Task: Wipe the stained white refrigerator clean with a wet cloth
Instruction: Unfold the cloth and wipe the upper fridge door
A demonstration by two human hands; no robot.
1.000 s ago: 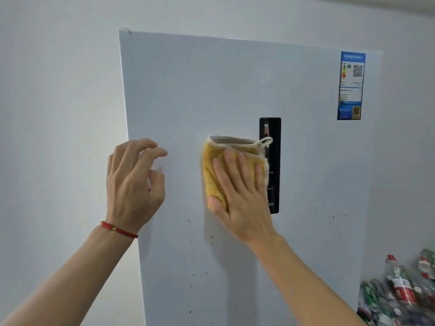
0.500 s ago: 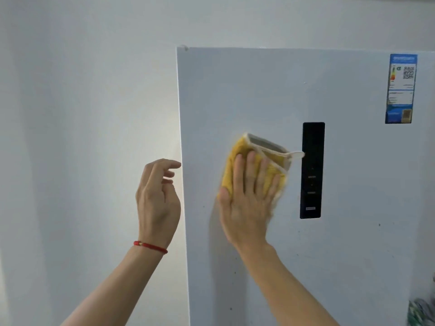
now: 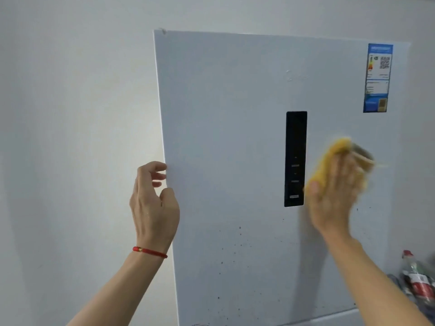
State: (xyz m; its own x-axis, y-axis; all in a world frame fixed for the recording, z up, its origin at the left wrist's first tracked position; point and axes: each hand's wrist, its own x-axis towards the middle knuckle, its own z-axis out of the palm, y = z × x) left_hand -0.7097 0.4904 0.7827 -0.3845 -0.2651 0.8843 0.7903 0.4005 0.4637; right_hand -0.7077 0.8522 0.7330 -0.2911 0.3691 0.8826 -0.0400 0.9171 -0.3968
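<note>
A plain white wall (image 3: pixel 70 114) is being seen at left and above. Plastic bottles (image 3: pixel 416 281) with red caps and red labels are being observed heaped at lower right, blurred; their count is not being determined.

Motion is blurring the right hand (image 3: pixel 334 196) and the yellow cloth (image 3: pixel 339 161) just right of the refrigerator's black control panel (image 3: pixel 296 158); finger positions are not showing; the cloth is hiding the door behind it; far right of the panel, sticker (image 3: pixel 377 77) print is reading too small; bottles (image 3: pixel 417 281) below it are getting cut off.
</note>
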